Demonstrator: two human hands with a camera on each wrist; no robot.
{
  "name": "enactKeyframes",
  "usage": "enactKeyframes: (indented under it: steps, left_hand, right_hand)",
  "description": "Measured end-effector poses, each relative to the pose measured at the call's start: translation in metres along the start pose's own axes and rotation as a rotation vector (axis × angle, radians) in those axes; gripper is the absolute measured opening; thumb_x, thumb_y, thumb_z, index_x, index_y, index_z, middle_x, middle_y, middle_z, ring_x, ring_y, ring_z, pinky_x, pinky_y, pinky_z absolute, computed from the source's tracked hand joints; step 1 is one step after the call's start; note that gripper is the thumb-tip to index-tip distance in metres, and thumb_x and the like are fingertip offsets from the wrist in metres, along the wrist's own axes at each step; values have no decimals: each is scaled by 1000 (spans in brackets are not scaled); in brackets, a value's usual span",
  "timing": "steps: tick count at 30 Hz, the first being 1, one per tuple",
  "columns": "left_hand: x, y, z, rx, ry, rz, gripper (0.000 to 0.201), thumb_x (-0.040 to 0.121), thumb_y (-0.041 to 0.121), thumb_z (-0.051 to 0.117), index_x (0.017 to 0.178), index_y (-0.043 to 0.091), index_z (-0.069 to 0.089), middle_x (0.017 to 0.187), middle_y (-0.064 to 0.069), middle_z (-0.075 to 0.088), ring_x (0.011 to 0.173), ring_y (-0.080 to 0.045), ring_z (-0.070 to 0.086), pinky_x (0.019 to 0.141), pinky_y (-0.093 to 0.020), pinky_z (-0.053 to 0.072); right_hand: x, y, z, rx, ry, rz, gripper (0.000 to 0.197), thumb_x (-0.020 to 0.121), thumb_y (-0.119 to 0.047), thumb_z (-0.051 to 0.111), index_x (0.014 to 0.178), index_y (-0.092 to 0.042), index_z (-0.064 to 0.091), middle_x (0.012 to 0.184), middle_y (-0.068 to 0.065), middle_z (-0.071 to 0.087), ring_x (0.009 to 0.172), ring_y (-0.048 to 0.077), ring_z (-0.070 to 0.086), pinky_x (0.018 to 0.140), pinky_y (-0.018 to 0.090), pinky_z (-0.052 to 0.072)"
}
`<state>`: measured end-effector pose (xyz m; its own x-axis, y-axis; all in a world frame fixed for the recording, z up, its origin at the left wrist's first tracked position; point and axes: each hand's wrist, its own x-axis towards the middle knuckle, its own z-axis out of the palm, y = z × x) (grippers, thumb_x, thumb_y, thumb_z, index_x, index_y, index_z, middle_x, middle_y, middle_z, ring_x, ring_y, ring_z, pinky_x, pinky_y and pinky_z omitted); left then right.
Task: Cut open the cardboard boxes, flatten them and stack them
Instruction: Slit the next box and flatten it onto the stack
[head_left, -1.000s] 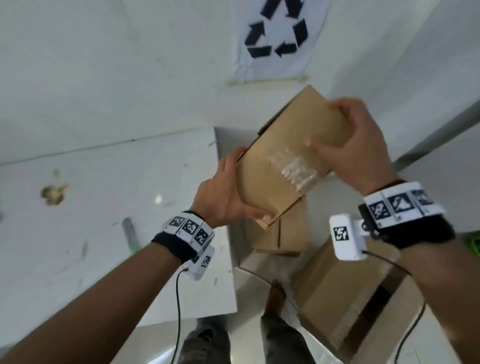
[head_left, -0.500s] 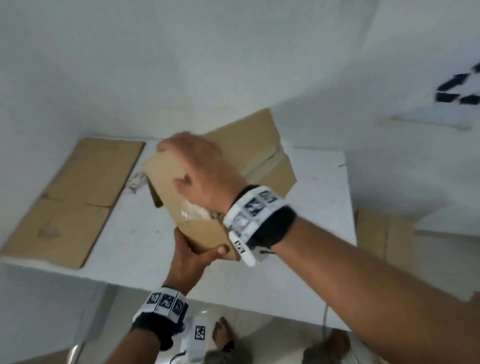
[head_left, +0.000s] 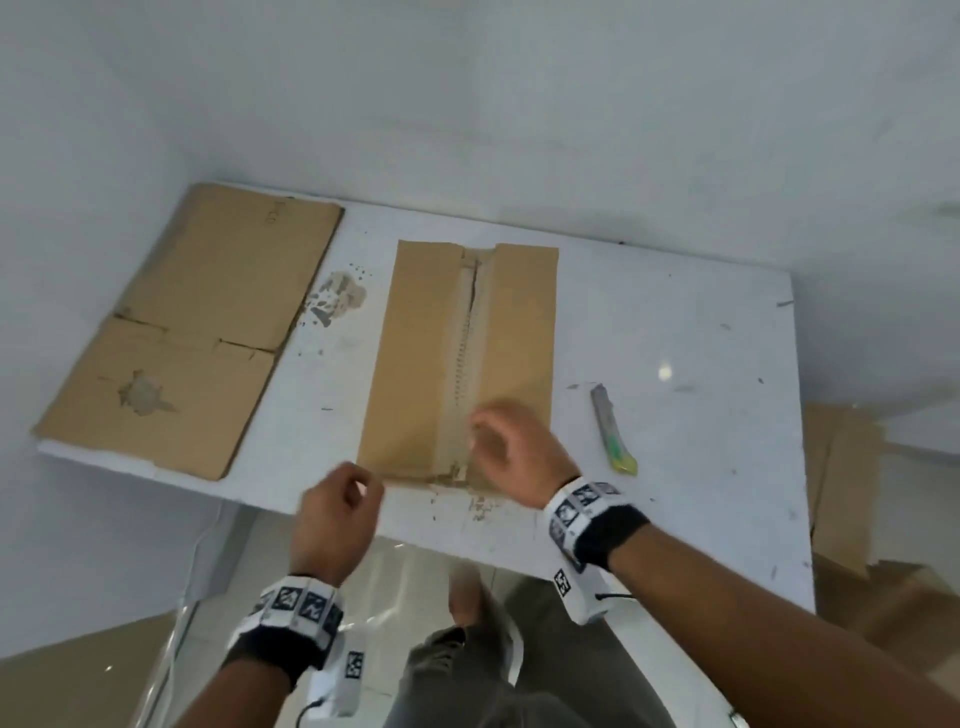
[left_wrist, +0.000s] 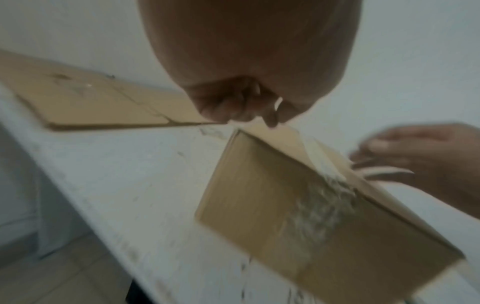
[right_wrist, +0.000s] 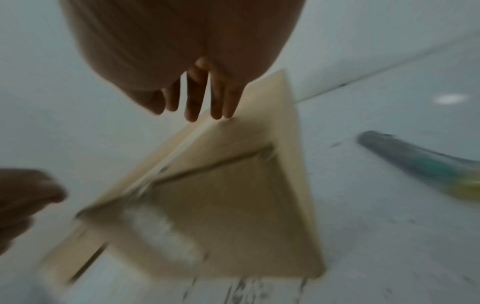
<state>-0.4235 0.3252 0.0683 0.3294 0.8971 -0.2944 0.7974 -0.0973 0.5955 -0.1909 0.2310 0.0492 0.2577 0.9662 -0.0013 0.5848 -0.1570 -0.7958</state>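
Note:
A closed cardboard box (head_left: 457, 358) lies flat on the white table (head_left: 701, 415), a rough taped seam running down its top. My right hand (head_left: 498, 436) is over the box's near end with fingers straight (right_wrist: 202, 107) and grips nothing; blur hides whether it touches. My left hand (head_left: 340, 501) is just off the box's near left corner, fingers curled (left_wrist: 239, 107) and empty. The box also fills the left wrist view (left_wrist: 285, 205) and the right wrist view (right_wrist: 221, 195). A box cutter (head_left: 613, 431) with a green-yellow end lies on the table right of the box.
A flattened cardboard sheet (head_left: 192, 332) lies on the table's left part, against the wall. More cardboard boxes (head_left: 852, 493) stand on the floor past the table's right edge. My legs (head_left: 467, 665) are at the table's front edge.
Both hands carried the box from the floor pile on the right to the table, set it down flat and let go. My view turned left to the table.

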Motion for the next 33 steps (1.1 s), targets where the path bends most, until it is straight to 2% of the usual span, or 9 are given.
enactKeyframes:
  steps: [3, 5, 7, 15, 18, 20, 22, 27, 33]
  left_hand:
    - [37, 28, -9, 30, 137, 113, 48, 85, 42, 81, 121, 23, 56, 103, -3, 62, 91, -24, 59, 75, -38, 49]
    - [73, 40, 1, 116, -72, 61, 103, 70, 62, 86, 152, 37, 29, 148, -7, 40, 129, -34, 44, 102, -56, 46]
    - [95, 51, 12, 118, -279, 10, 131, 58, 77, 84, 157, 51, 3, 163, -6, 24, 140, -39, 40, 109, -62, 43]
    - [36, 78, 52, 275, -404, 8, 131, 66, 93, 60, 154, 42, -23, 129, -18, 67, 105, -36, 70, 93, -50, 57]
    - [24, 102, 51, 473, -407, 63, 102, 79, 86, 54, 156, 27, 22, 115, -7, 71, 104, -30, 69, 89, -40, 54]
    - [41, 120, 43, 450, -332, 122, 73, 85, 81, 54, 134, 27, 55, 100, 4, 68, 94, -21, 66, 80, -33, 50]
    - [77, 135, 32, 342, -234, 194, 63, 85, 71, 64, 130, 27, 59, 105, 4, 63, 99, -19, 63, 82, -34, 49]
    - [178, 143, 27, 538, -270, 343, 118, 62, 86, 71, 158, 46, 16, 166, -2, 22, 149, -34, 27, 117, -62, 26]
    - [167, 131, 40, 596, -260, 230, 107, 51, 100, 58, 134, 38, 32, 122, -7, 59, 111, -35, 61, 94, -53, 50]
  right_hand:
    - [-8, 59, -34, -127, 386, 350, 30, 95, -24, 64, 122, -11, 61, 116, 5, 61, 108, 17, 53, 95, 36, 45]
    - [-17, 98, -35, -336, 164, 784, 58, 94, -37, 64, 142, -13, 41, 131, 13, 48, 117, 33, 49, 95, 45, 46]
    - [-26, 122, -25, -492, -84, 947, 70, 94, -38, 64, 149, -15, 26, 133, 15, 42, 117, 35, 48, 92, 46, 48]
    - [-34, 155, -90, -49, 220, 725, 44, 98, -2, 46, 142, 1, 41, 127, 26, 55, 111, 42, 59, 95, 46, 49]
    - [-30, 123, -151, 270, 351, 636, 30, 106, -8, 40, 135, -9, 46, 118, 13, 57, 85, 28, 67, 74, 40, 60]
    - [-27, 94, -183, 335, 328, 530, 23, 107, -11, 42, 128, -10, 52, 110, 6, 61, 73, 16, 65, 63, 27, 59]
    - [-20, 71, -198, 370, 284, 439, 19, 107, -15, 47, 122, -9, 57, 103, 4, 66, 67, 12, 63, 57, 26, 55]
    - [4, 39, -178, 310, 212, 410, 19, 101, -28, 59, 95, -11, 63, 79, 2, 72, 52, 16, 58, 47, 30, 45]
    - [14, 26, -140, 210, 172, 420, 26, 96, -42, 64, 82, -23, 53, 67, 5, 68, 44, 12, 54, 49, 31, 44]
